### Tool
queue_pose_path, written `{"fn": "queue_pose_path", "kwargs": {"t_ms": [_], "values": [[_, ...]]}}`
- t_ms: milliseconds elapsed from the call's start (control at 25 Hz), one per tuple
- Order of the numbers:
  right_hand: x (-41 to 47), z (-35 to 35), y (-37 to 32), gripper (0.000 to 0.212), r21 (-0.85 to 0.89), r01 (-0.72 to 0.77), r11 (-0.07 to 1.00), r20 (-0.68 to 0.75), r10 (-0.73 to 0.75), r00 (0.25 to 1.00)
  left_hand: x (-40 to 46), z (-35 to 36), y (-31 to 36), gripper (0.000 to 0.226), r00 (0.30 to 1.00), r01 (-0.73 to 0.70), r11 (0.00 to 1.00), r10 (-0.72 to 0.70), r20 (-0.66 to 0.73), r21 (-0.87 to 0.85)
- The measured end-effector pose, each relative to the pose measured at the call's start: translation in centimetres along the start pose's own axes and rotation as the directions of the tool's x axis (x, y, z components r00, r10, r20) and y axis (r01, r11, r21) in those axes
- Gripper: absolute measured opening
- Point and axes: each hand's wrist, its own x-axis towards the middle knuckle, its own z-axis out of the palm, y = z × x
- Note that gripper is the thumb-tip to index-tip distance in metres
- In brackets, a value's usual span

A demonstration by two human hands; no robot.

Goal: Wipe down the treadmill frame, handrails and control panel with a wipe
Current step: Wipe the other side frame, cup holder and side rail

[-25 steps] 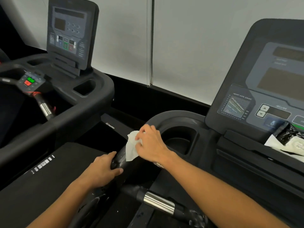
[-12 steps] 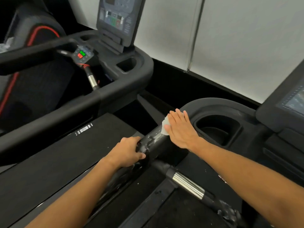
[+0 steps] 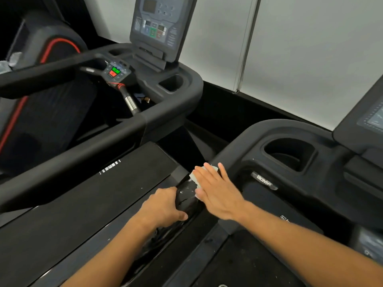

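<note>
Seen from the head camera, a person leans over the left handrail (image 3: 187,195) of a black treadmill, both bare forearms reaching in from the bottom of the frame. The right hand (image 3: 217,193) lies flat on top of the rail, fingers straight and slightly spread, pressing a white wipe (image 3: 194,177) against the glossy surface; the wipe shows only as pale edges beyond the fingertips and along the hand's left side. The left hand (image 3: 165,206) grips the same rail just below, fingers curled round its outer side and thumb over the top, close beside the right hand but not touching it. Wet streaks shine on the rail between the two hands. Just beyond the right hand the rail joins the treadmill's frame (image 3: 244,141), where an open cup holder (image 3: 290,154) sits, and a small silver badge (image 3: 264,181) is fixed below it. The corner of this machine's control panel (image 3: 364,119) enters at the right edge. To the left stands a second treadmill (image 3: 116,139), its dark belt (image 3: 87,195) running alongside, its own console (image 3: 161,25) upright against a pale wall (image 3: 310,48), with green and red buttons (image 3: 114,71) on a crossbar below. A thin cord (image 3: 245,44) hangs down the wall.
</note>
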Motion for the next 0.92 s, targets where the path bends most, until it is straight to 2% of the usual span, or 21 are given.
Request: {"fn": "queue_pose_path", "kwargs": {"t_ms": [80, 120, 200, 320, 400, 440, 520, 560, 600, 680, 760, 840, 920], "values": [[1.1, -0.4, 2.2, 0.053, -0.068, -0.044, 0.997, 0.000, 0.044, 0.999, -0.2, 0.4, -0.2, 0.049, 1.000, 0.002, 1.000, -0.002, -0.014, -0.010], [2.0, -0.9, 4.0, 0.048, -0.076, -0.118, 0.990, -0.030, 0.116, 0.993, -0.2, 0.5, -0.3, 0.048, 1.000, 0.002, 1.000, -0.003, -0.019, -0.012], [3.3, -1.9, 8.4, 0.042, 0.006, -0.306, 0.952, -0.056, 0.306, 0.950, -0.2, 0.8, -0.3, 0.047, 1.000, 0.004, 1.000, -0.004, -0.016, -0.009], [4.1, -2.8, 11.6, 0.052, 0.138, -0.521, 0.842, -0.023, 0.529, 0.848, 0.2, 0.5, -0.1, 0.046, 1.000, 0.021, 1.000, -0.021, 0.004, 0.006], [3.5, -1.7, 7.4, 0.050, 0.118, -0.501, 0.857, -0.106, 0.513, 0.852, 0.2, 0.2, 0.3, 0.045, 0.999, 0.029, 0.999, -0.029, 0.021, 0.022], [2.7, -0.8, 4.0, 0.050, 0.092, -0.416, 0.905, -0.143, 0.426, 0.894, 0.2, 0.0, 0.6, 0.046, 0.999, 0.027, 0.999, -0.028, 0.030, 0.036], [0.4, 0.3, -2.0, 0.054, 0.192, -0.238, 0.952, -0.099, 0.260, 0.961, 0.4, -0.3, 1.1, 0.048, 0.998, 0.027, 0.997, -0.031, 0.055, 0.071], [-0.6, 0.3, -3.2, 0.056, 0.252, -0.189, 0.949, -0.063, 0.211, 0.975, 0.4, -0.5, 1.4, 0.050, 0.997, 0.029, 0.996, -0.035, 0.066, 0.085], [-1.1, 0.5, -3.0, 0.056, 0.240, -0.166, 0.957, -0.042, 0.181, 0.983, 0.5, -0.6, 1.6, 0.052, 0.997, 0.031, 0.995, -0.038, 0.073, 0.098], [-0.6, 0.2, -0.6, 0.058, 0.096, -0.135, 0.986, -0.079, 0.143, 0.987, 0.5, -0.7, 1.7, 0.051, 0.996, 0.032, 0.993, -0.040, 0.077, 0.109], [1.6, -0.5, 3.2, 0.059, 0.069, -0.265, 0.962, -0.080, 0.270, 0.960, 0.3, -0.7, 1.5, 0.049, 0.996, 0.033, 0.994, -0.041, 0.074, 0.106], [3.9, -1.3, 6.5, 0.060, 0.140, -0.452, 0.881, -0.047, 0.462, 0.886, 0.1, -0.6, 1.5, 0.047, 0.998, 0.026, 0.993, -0.033, 0.062, 0.116], [4.7, -1.4, 5.9, 0.062, 0.232, -0.555, 0.799, -0.045, 0.579, 0.814, -0.1, -0.7, 1.5, 0.047, 0.998, 0.020, 0.992, -0.027, 0.057, 0.124]]}}
